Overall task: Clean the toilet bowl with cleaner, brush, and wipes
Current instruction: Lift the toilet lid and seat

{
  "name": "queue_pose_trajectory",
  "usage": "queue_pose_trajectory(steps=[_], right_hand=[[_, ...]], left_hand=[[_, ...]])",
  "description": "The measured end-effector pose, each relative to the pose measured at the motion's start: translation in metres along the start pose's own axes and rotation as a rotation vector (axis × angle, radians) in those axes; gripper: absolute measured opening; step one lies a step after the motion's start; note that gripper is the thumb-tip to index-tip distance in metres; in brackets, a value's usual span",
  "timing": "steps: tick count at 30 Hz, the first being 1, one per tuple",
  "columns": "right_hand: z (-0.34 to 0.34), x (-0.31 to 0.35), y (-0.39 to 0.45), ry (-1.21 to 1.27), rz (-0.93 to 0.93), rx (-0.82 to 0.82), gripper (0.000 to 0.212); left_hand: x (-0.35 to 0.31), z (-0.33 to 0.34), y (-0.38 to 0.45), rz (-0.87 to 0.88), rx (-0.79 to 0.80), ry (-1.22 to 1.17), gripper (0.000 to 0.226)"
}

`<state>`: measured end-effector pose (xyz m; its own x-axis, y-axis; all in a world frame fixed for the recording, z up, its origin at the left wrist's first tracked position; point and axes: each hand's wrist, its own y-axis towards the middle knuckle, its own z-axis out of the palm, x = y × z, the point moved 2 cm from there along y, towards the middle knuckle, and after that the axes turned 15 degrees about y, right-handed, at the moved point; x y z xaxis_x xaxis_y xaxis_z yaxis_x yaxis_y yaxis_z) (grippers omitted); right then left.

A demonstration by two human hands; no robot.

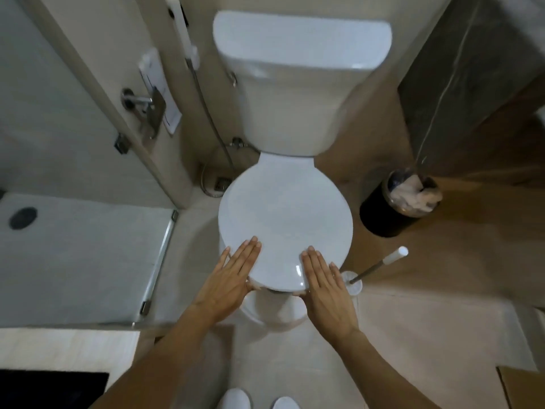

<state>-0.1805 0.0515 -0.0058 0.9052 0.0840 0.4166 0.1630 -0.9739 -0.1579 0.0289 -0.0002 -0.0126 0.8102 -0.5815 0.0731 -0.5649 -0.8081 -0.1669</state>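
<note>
White, glossy plastic forms the closed toilet lid, an oval filling the centre of the frame below the boxy ceramic tank. Your left hand and right hand lie flat on the lid's near edge, fingers straight and together, with the thumbs seemingly tucked under the front lip. Neither hand grips anything. The lid looks light and rigid, but smooth enough to slip, so lifting from that front lip with thumbs beneath seems the surest hold. At lower right of the lid, a toilet brush stands in its round white holder, its thin metal stem tipped with a white handle. Farther right, a dark cylindrical bin holds crumpled paper. A hose sprayer hangs at upper left. I see no cleaner bottle or wipes.
</note>
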Motion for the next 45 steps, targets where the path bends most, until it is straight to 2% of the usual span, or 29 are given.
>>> queue_pose_trajectory(steps=[3, 6, 11, 19, 23, 28, 35, 45], right_hand=[[-0.041, 0.007, 0.022, 0.11, -0.047, -0.052, 0.071], [-0.085, 0.013, 0.053, 0.168, -0.077, -0.114, 0.064], [-0.142, 0.02, 0.107, 0.183, -0.11, -0.157, 0.061], [-0.22, 0.019, 0.206, 0.182, 0.006, -0.224, 0.057], [-0.253, 0.012, 0.266, 0.183, 0.091, -0.208, 0.056], [-0.271, 0.004, 0.315, 0.202, 0.166, -0.202, 0.057], [-0.285, -0.006, 0.361, 0.22, 0.219, -0.192, 0.057], [-0.29, -0.013, 0.374, 0.168, 0.195, -0.186, 0.056]], left_hand=[[0.015, -0.041, 0.017, -0.028, -0.075, -0.144, 0.066], [0.034, -0.078, 0.043, -0.073, -0.177, -0.138, 0.062], [0.065, -0.127, 0.09, -0.117, -0.238, -0.144, 0.063], [0.112, -0.193, 0.177, -0.181, -0.274, -0.174, 0.061], [0.134, -0.217, 0.216, -0.131, -0.268, -0.153, 0.064], [0.155, -0.232, 0.259, -0.094, -0.22, -0.151, 0.065], [0.171, -0.236, 0.307, -0.138, -0.159, -0.161, 0.068], [0.184, -0.237, 0.321, -0.119, -0.14, -0.161, 0.065]])
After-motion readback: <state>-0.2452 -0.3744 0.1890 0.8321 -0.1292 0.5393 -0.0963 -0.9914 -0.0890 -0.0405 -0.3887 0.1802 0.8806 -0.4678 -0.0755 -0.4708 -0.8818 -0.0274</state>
